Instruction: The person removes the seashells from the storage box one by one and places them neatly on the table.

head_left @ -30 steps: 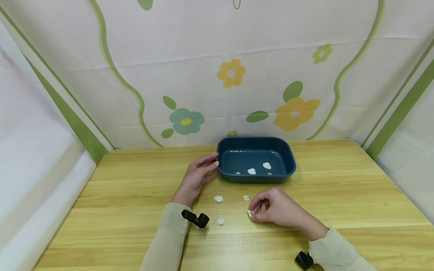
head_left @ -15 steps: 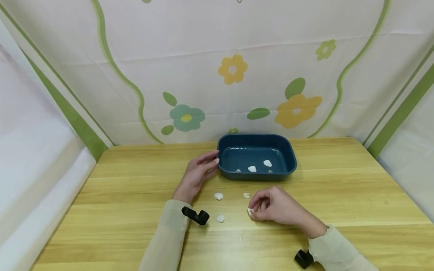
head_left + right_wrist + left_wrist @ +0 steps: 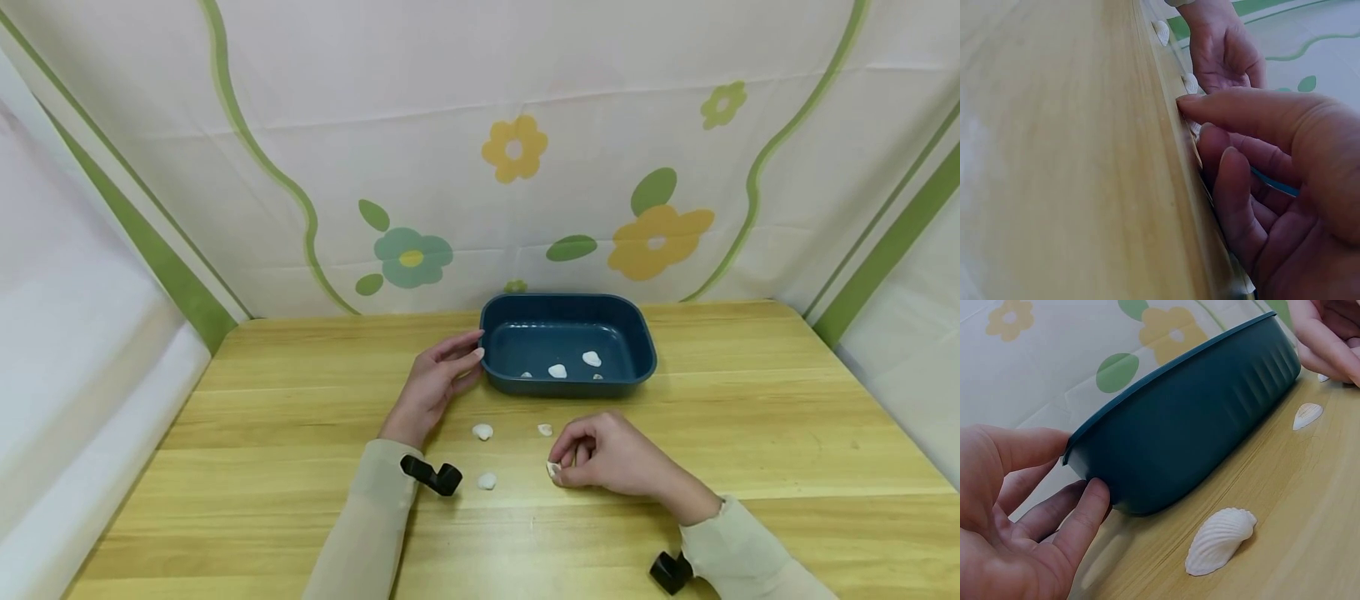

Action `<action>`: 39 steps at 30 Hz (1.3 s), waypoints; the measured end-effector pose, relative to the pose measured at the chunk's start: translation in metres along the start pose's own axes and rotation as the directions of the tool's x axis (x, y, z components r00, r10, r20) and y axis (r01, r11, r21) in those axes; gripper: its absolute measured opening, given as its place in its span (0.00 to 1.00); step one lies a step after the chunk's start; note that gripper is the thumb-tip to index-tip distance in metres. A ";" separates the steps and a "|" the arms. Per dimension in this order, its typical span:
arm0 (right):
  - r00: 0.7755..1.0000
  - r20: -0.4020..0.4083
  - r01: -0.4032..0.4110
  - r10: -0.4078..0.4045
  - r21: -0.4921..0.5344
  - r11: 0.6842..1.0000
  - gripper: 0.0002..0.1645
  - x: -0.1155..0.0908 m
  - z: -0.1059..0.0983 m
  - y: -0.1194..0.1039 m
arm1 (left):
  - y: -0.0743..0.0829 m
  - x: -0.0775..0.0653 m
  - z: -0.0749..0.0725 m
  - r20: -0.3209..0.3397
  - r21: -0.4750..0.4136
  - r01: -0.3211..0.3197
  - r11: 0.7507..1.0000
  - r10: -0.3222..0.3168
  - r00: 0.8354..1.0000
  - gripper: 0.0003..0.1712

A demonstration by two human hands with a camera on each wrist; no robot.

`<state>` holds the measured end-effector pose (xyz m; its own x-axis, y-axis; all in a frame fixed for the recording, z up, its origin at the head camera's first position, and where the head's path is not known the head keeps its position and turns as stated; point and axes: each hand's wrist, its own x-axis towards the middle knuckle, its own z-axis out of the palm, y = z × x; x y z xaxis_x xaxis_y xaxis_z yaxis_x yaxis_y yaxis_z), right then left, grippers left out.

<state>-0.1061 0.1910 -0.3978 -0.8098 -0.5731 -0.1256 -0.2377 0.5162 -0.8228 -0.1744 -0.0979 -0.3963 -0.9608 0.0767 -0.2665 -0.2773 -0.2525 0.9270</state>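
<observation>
Dark blue, the tub [image 3: 567, 388] sits against my left hand [image 3: 431, 390], whose outstretched fingers and thumb touch its left end. Nearer me than the tub, my right hand [image 3: 613, 457] curls, thumb and fingertips pinching a white shell [image 3: 553, 470]; three loose shells [image 3: 483, 432] lie before the tub.

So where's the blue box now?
In the head view, the blue box sits right of centre near the far edge of the table, touched by the left hand at its left end.

Pale beige sleeves [image 3: 366, 525], black wrist cameras [image 3: 447, 480]
</observation>
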 end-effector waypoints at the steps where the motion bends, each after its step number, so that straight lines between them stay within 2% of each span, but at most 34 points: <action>1: 1.000 0.001 -0.004 0.004 0.002 1.000 0.06 0.000 0.000 0.000 | 0.000 0.000 0.000 0.000 -0.001 0.002 1.000 -0.002 1.000 0.23; 31: 1.000 0.008 -0.015 0.015 0.021 1.000 0.10 -0.002 0.000 0.000 | -0.001 0.000 -0.001 0.012 -0.001 -0.007 1.000 0.007 1.000 0.23; 39: 1.000 -0.004 -0.026 0.027 0.052 0.998 0.11 -0.003 -0.002 -0.005 | 0.000 -0.001 -0.001 0.012 -0.001 -0.004 1.000 0.004 1.000 0.24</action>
<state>-0.1037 0.1918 -0.3919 -0.8182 -0.5564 -0.1450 -0.1879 0.4971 -0.8471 -0.1731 -0.0987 -0.3964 -0.9617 0.0869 -0.2599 -0.2736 -0.2534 0.9279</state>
